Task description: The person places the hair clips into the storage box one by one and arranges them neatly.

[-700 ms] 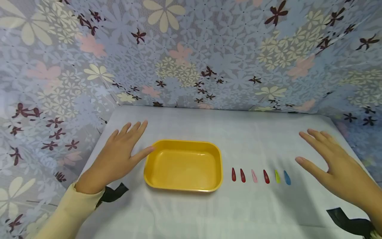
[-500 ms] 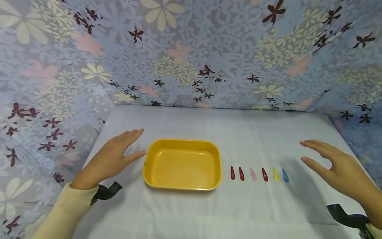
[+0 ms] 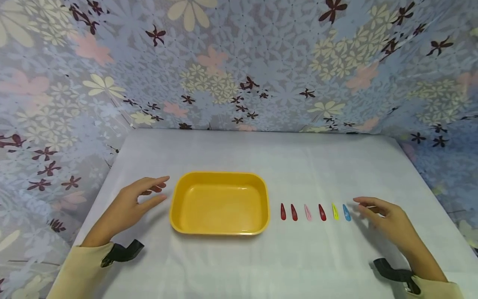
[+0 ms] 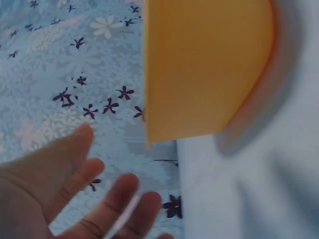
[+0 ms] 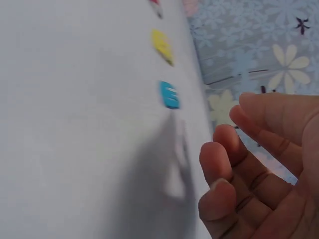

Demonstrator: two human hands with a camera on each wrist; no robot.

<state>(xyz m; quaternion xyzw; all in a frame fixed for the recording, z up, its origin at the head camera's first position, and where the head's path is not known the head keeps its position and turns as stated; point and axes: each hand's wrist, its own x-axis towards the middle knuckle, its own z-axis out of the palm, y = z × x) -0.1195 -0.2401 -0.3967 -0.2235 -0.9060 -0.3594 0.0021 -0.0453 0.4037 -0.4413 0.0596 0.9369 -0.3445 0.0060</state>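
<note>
A yellow tray (image 3: 220, 207) lies on the white cloth, with nothing in it. To its right runs a row of snap hair clips: two dark red clips (image 3: 294, 212), a pink clip (image 3: 308, 212), another dark red clip (image 3: 322, 212), a yellow clip (image 3: 335, 211) and a blue clip (image 3: 347, 213). My right hand (image 3: 390, 220) hovers just right of the blue clip, fingers loosely bent and thumb near the index finger, holding nothing. Left of the tray, my left hand (image 3: 128, 207) is held in the air, thumb apart from bent fingers. The left wrist view shows the tray's side wall (image 4: 204, 69) beyond that hand.
White cloth (image 3: 239, 265) covers the table. Flowered fabric (image 3: 239, 62) hangs behind it and at both sides. A black strap (image 3: 123, 252) sits at the left wrist and another black strap (image 3: 393, 272) at the right.
My right hand has come left and closer to the blue clip, its fingers drawing together. My left hand has lowered and its fingers have bent more. The head view has shifted slightly.
</note>
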